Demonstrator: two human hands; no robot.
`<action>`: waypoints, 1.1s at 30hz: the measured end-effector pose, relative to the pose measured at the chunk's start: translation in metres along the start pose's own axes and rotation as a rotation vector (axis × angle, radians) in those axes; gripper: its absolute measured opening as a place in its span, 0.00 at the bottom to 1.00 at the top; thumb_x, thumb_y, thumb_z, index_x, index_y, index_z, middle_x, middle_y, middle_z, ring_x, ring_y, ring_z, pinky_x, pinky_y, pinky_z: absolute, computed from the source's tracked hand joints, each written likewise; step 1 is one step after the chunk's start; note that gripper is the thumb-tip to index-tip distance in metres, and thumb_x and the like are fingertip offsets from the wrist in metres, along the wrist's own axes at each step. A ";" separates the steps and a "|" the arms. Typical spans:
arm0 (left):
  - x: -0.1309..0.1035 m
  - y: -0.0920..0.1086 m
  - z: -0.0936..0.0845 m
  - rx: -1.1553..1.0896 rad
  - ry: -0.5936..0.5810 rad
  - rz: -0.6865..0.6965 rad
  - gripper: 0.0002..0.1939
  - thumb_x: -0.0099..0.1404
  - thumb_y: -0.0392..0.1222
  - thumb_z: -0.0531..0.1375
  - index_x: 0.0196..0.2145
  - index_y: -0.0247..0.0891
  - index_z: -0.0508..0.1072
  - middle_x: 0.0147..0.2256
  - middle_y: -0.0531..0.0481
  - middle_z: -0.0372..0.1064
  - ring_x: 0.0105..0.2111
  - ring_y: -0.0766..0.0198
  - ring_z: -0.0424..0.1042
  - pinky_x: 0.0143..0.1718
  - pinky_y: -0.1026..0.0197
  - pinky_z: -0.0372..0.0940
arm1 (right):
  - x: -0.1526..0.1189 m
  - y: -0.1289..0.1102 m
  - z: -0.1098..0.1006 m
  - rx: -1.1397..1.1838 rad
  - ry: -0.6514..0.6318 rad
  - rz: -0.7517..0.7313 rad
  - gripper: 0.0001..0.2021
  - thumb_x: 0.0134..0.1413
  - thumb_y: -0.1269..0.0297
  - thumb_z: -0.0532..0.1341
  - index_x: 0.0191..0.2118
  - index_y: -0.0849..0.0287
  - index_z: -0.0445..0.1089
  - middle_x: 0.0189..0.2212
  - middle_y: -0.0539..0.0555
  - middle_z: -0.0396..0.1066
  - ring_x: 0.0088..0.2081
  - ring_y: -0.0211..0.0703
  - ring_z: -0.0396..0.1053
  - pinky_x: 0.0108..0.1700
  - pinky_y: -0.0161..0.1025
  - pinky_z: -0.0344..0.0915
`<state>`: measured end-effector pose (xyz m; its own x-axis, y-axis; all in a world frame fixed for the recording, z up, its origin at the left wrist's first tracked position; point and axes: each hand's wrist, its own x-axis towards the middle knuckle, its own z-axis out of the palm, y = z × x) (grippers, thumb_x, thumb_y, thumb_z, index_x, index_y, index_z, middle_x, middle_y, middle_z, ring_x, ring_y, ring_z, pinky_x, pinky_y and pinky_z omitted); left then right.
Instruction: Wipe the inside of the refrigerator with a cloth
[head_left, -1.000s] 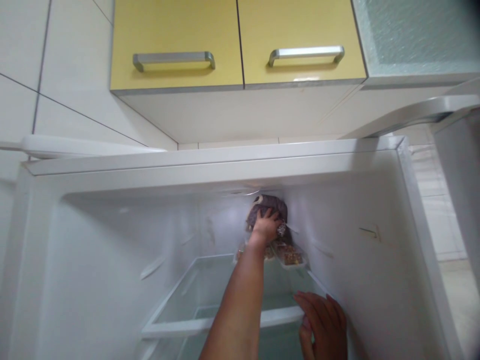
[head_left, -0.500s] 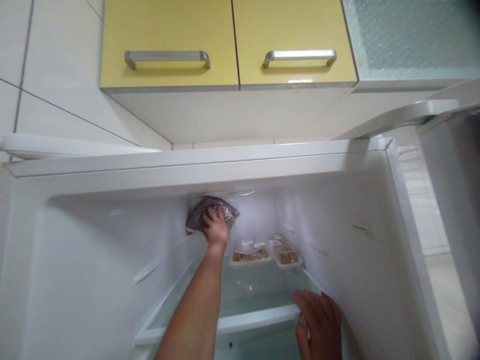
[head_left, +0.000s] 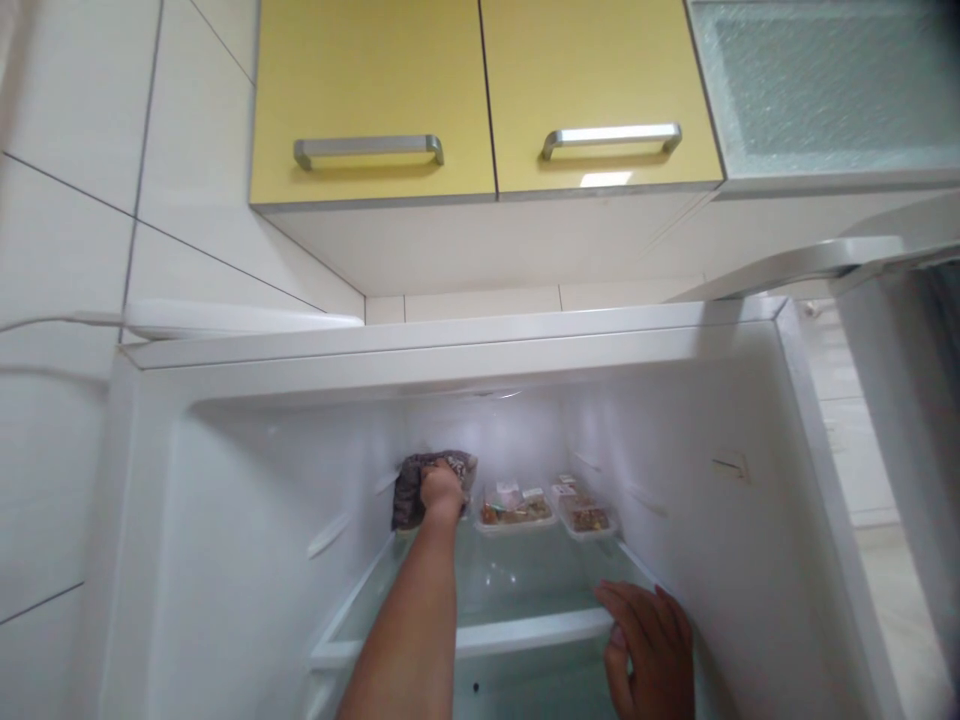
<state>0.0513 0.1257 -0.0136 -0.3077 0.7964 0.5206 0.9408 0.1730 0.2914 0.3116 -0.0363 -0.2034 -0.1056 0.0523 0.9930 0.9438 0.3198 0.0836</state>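
Observation:
A dark patterned cloth or bag point(head_left: 411, 492) sits at the back left of the glass fridge shelf point(head_left: 510, 590). Reaching deep inside, my left hand point(head_left: 442, 487) is closed on it, its fingertips partly hidden in the folds. Two clear food packs lie on the shelf right of it: one point(head_left: 516, 510) near the middle, another point(head_left: 585, 512) by the right wall. My right hand point(head_left: 649, 650) is near the shelf's front right edge, fingers bent and slightly apart, with nothing visible in it.
Yellow cabinets point(head_left: 375, 80) with metal handles hang above the fridge. The open fridge door point(head_left: 892, 400) stands at the right. White ribbed side walls point(head_left: 262, 560) flank the shelf, and a lower glass level shows below.
My left hand has moved down with the dark cloth or bag, from against the upper back left to shelf level, and its spread fingers have closed. My view has shifted slightly.

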 end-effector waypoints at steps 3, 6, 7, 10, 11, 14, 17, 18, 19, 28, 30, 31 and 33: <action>0.004 -0.008 -0.005 -0.032 -0.036 0.012 0.19 0.68 0.43 0.59 0.52 0.28 0.71 0.50 0.33 0.77 0.47 0.55 0.78 0.49 0.53 0.72 | 0.001 0.003 0.000 -0.024 0.004 -0.026 0.19 0.55 0.74 0.54 0.51 0.55 0.69 0.42 0.53 0.79 0.45 0.49 0.73 0.56 0.52 0.59; 0.008 -0.014 -0.010 -0.082 -0.058 0.024 0.16 0.64 0.40 0.61 0.48 0.27 0.74 0.48 0.30 0.79 0.48 0.52 0.79 0.50 0.55 0.70 | 0.002 0.003 0.001 -0.030 0.013 -0.039 0.19 0.55 0.73 0.54 0.51 0.55 0.69 0.42 0.53 0.79 0.44 0.49 0.73 0.56 0.52 0.59; 0.009 -0.015 -0.010 -0.102 -0.057 0.020 0.17 0.64 0.41 0.62 0.47 0.27 0.74 0.48 0.28 0.78 0.49 0.50 0.79 0.49 0.55 0.70 | 0.001 0.003 0.002 -0.030 0.014 -0.038 0.19 0.55 0.73 0.54 0.51 0.55 0.69 0.42 0.53 0.79 0.44 0.49 0.73 0.56 0.52 0.59; 0.012 -0.017 -0.011 -0.166 -0.036 -0.008 0.22 0.65 0.46 0.61 0.49 0.24 0.73 0.50 0.24 0.77 0.49 0.45 0.79 0.47 0.54 0.70 | 0.000 0.003 0.003 -0.031 0.008 -0.026 0.19 0.55 0.73 0.54 0.51 0.54 0.69 0.42 0.53 0.79 0.44 0.49 0.73 0.56 0.52 0.59; 0.013 -0.016 -0.010 -0.187 -0.025 -0.012 0.24 0.65 0.48 0.60 0.50 0.24 0.72 0.50 0.24 0.77 0.49 0.44 0.79 0.46 0.53 0.70 | -0.001 0.003 0.003 -0.032 0.002 -0.022 0.19 0.55 0.73 0.54 0.51 0.54 0.69 0.42 0.53 0.79 0.44 0.49 0.73 0.56 0.52 0.59; 0.014 -0.002 -0.007 -0.254 0.027 0.018 0.24 0.67 0.50 0.58 0.52 0.27 0.70 0.48 0.28 0.78 0.49 0.47 0.79 0.45 0.55 0.70 | -0.002 0.003 0.003 -0.036 -0.007 -0.020 0.18 0.56 0.73 0.54 0.51 0.54 0.69 0.42 0.54 0.79 0.45 0.49 0.73 0.57 0.53 0.58; 0.014 0.024 -0.009 -0.295 0.115 0.097 0.24 0.69 0.50 0.56 0.56 0.31 0.68 0.49 0.31 0.78 0.49 0.50 0.78 0.46 0.56 0.70 | -0.002 0.005 0.003 -0.043 -0.004 -0.023 0.18 0.56 0.72 0.53 0.51 0.54 0.69 0.42 0.53 0.79 0.45 0.49 0.74 0.57 0.52 0.59; 0.014 0.032 -0.012 -0.298 0.148 0.136 0.24 0.70 0.49 0.55 0.57 0.32 0.66 0.50 0.32 0.77 0.50 0.52 0.78 0.47 0.57 0.70 | -0.002 0.006 0.002 -0.045 0.000 -0.031 0.18 0.56 0.72 0.53 0.51 0.53 0.69 0.42 0.53 0.79 0.45 0.48 0.74 0.56 0.52 0.59; 0.013 0.039 -0.015 -0.295 0.178 0.181 0.23 0.69 0.47 0.56 0.58 0.34 0.66 0.52 0.34 0.75 0.50 0.53 0.77 0.48 0.58 0.69 | -0.002 0.007 0.002 -0.048 0.003 -0.042 0.18 0.56 0.72 0.53 0.51 0.54 0.69 0.42 0.53 0.79 0.45 0.48 0.74 0.56 0.52 0.59; 0.012 0.010 -0.017 -0.109 0.368 0.227 0.28 0.71 0.35 0.43 0.65 0.40 0.63 0.72 0.29 0.46 0.69 0.32 0.50 0.58 0.28 0.61 | 0.003 0.008 0.002 -0.044 0.041 -0.077 0.18 0.55 0.72 0.53 0.50 0.56 0.71 0.41 0.54 0.79 0.44 0.48 0.73 0.55 0.52 0.59; 0.014 0.002 -0.010 -0.039 0.391 0.164 0.31 0.70 0.36 0.45 0.70 0.39 0.55 0.73 0.28 0.42 0.68 0.29 0.51 0.56 0.30 0.65 | 0.003 0.006 0.003 -0.031 0.053 -0.073 0.17 0.56 0.72 0.53 0.50 0.56 0.71 0.41 0.54 0.79 0.44 0.47 0.73 0.55 0.52 0.58; 0.015 0.002 -0.008 -0.002 0.399 0.141 0.32 0.70 0.37 0.47 0.71 0.39 0.53 0.73 0.29 0.41 0.68 0.29 0.51 0.55 0.32 0.66 | 0.002 0.004 0.004 -0.019 0.056 -0.053 0.17 0.56 0.73 0.53 0.49 0.56 0.70 0.41 0.54 0.79 0.44 0.47 0.73 0.55 0.52 0.58; 0.016 0.011 -0.007 0.056 0.398 0.135 0.33 0.69 0.38 0.49 0.71 0.40 0.52 0.73 0.30 0.41 0.69 0.28 0.49 0.56 0.32 0.65 | 0.001 0.000 0.006 0.015 0.058 0.008 0.17 0.57 0.74 0.52 0.49 0.56 0.70 0.41 0.54 0.79 0.45 0.47 0.73 0.56 0.53 0.58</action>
<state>0.0552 0.1367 0.0034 -0.2021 0.5301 0.8235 0.9792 0.1231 0.1611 0.3095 -0.0309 -0.2026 -0.0795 -0.0004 0.9968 0.9397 0.3338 0.0750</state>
